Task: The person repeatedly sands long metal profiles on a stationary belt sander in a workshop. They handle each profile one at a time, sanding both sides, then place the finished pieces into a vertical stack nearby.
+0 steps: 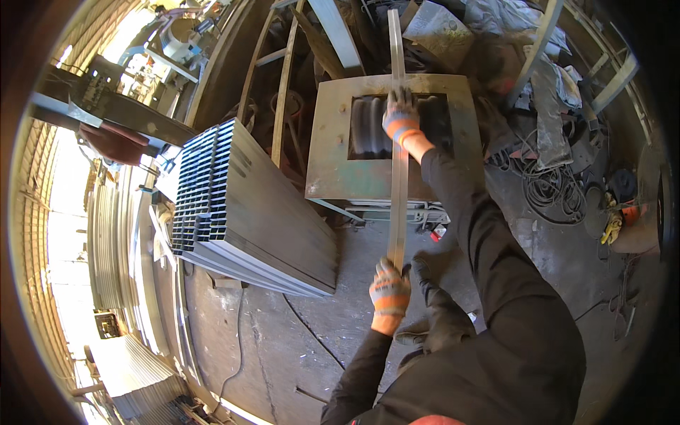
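A long, narrow metal bar (398, 205) runs away from me across the top of a metal work stand (329, 152). My left hand (390, 289), in a grey and orange glove, is closed round its near end. Farther along, my right hand (402, 120), gloved alike, lies on top of the bar with its fingers stretched forward. Beneath that hand, the stand's top has a rectangular opening with a dark, ribbed-looking surface (368, 124) inside. The bar's far end sticks out past the stand's back edge.
A tall stack of metal profiles (265, 205) stands left of the work stand. Coiled cables (552, 191) lie on the floor at right, near yellow gloves (611, 228). Upright beams and scrap crowd the back. A cable (241, 340) crosses the floor at left.
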Available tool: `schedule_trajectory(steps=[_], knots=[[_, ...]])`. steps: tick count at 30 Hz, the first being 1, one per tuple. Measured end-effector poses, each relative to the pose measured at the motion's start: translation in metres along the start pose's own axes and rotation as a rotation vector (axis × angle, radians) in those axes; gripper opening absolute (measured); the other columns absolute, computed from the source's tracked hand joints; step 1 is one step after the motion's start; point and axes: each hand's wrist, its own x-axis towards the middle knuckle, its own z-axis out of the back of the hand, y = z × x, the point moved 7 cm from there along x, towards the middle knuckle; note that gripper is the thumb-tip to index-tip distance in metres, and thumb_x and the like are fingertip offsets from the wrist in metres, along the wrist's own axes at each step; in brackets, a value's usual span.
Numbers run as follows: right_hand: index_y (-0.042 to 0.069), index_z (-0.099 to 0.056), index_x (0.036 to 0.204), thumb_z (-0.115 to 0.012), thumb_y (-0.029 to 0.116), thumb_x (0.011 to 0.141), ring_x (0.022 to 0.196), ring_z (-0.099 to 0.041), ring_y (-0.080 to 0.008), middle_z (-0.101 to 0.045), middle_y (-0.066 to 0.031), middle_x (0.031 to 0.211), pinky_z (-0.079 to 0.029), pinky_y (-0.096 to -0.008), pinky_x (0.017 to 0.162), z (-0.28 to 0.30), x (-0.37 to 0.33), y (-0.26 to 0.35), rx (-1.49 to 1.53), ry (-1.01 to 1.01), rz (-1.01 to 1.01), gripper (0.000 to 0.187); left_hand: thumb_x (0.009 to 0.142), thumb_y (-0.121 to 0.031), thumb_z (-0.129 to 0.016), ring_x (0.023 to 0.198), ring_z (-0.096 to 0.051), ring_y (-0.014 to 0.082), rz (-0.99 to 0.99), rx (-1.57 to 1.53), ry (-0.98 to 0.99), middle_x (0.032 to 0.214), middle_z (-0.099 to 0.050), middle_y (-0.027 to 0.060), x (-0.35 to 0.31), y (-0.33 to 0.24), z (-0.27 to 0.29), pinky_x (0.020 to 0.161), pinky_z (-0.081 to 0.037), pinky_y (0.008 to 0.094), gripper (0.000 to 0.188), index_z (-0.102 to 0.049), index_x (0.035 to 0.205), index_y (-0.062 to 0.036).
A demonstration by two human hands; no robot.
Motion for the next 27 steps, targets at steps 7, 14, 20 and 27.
schedule_trajectory(steps=[7,14,20,27], knots=[[0.009,-0.053,0.173,-0.051,0.032,0.109,0.171,-0.039,-0.0439,-0.043,-0.0208,0.185,-0.023,-0.0591,0.142,-0.068,0.103,-0.038,-0.141,0.094,0.035,0.068,0.103,-0.04,-0.083,0.101,-0.081,0.0432,-0.013,-0.024,0.013,0.122,-0.075,0.0211,0.113,-0.023,-0.01,0.081,-0.067,0.0532,0.064,-0.053,0.144,-0.002],[0.005,-0.064,0.157,-0.058,0.023,0.105,0.167,-0.044,-0.0441,-0.052,-0.0218,0.178,-0.036,-0.0554,0.137,-0.036,0.04,-0.029,0.024,-0.021,0.027,0.055,0.101,-0.04,-0.084,0.101,-0.081,0.0426,-0.001,-0.013,0.028,0.123,-0.075,0.0191,0.058,-0.006,-0.004,0.081,-0.067,0.0532,0.065,-0.052,0.145,-0.0036],[0.005,-0.067,0.157,-0.06,0.021,0.104,0.166,-0.044,-0.0454,-0.049,-0.0233,0.178,-0.038,-0.0559,0.135,0.012,-0.072,0.001,0.121,0.004,0.026,0.056,0.099,-0.043,-0.086,0.096,-0.082,0.041,0.009,0.028,0.004,0.118,-0.075,0.0177,-0.056,0.029,0.011,0.076,-0.067,0.0512,0.059,-0.058,0.135,-0.0054],[0.0,-0.075,0.142,-0.063,0.017,0.102,0.165,-0.042,-0.0515,-0.048,-0.0309,0.177,-0.037,-0.0579,0.136,0.077,-0.297,0.053,0.314,-0.046,0.051,0.045,0.1,-0.043,-0.086,0.094,-0.081,0.0438,0.08,0.042,0.041,0.113,-0.078,0.0183,-0.268,0.112,0.016,0.074,-0.066,0.0531,0.057,-0.057,0.133,-0.0054]])
